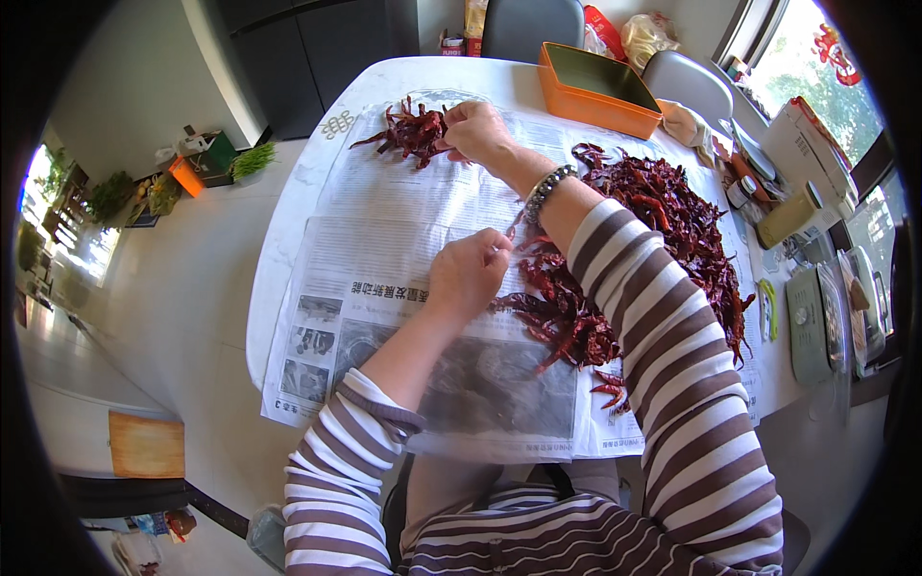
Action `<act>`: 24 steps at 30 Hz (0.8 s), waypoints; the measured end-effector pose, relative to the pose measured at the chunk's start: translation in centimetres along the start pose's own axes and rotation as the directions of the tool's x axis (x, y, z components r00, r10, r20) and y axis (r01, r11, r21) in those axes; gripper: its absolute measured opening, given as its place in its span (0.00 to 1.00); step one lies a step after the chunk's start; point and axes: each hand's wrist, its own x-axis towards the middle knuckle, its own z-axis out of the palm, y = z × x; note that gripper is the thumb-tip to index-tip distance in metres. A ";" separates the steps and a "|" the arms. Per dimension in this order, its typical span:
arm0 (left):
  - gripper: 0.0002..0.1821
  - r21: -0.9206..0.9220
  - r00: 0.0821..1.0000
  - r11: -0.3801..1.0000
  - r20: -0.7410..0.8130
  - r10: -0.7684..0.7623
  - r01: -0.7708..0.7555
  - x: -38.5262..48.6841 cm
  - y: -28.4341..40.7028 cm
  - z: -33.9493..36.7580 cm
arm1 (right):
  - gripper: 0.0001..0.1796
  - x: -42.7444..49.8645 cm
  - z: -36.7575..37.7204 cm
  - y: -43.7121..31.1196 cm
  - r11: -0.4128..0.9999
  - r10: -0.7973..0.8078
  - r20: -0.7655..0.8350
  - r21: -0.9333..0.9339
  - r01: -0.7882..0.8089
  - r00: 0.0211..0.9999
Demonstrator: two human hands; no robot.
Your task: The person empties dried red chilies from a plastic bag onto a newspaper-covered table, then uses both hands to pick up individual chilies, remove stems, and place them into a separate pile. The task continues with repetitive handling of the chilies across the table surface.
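Note:
My left hand (470,272) is curled above the newspaper (374,245), with a dried red chili (513,227) at its fingertips. My right hand (478,134) reaches across to a small heap of dried red chilies (410,135) near the table's far left. Its fingers bend down at the right edge of that heap, and whether they pinch a chili is hidden. A much larger heap of dried chilies (663,194) spreads over the right part of the paper, partly behind my right forearm. Closer to me lies a looser cluster of chilies (576,331).
An orange rectangular box (598,108) with a dark green inside stands at the table's far edge. A cloth (686,126) lies beside it. Along the right side are a jar (740,193), a larger lidded container (789,216) and a grey-green appliance (807,324). Chairs (533,29) stand behind the table.

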 end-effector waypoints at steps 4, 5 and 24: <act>0.08 0.001 1.000 1.000 0.005 0.025 -0.025 0.1 0.6 0.3 | 0.16 -1.7 -2.6 0.7 0.997 -0.022 0.077 -0.073 0.027 0.997; 0.08 -0.001 1.000 1.000 0.014 0.018 -0.018 0.1 0.7 0.2 | 0.16 -2.2 -3.2 0.8 0.994 -0.030 0.097 -0.099 0.040 0.995; 0.07 -0.102 0.997 0.994 0.066 -0.026 0.032 0.1 1.0 -0.2 | 0.09 -21.1 -15.2 3.8 0.805 -0.322 0.051 -0.511 0.302 0.945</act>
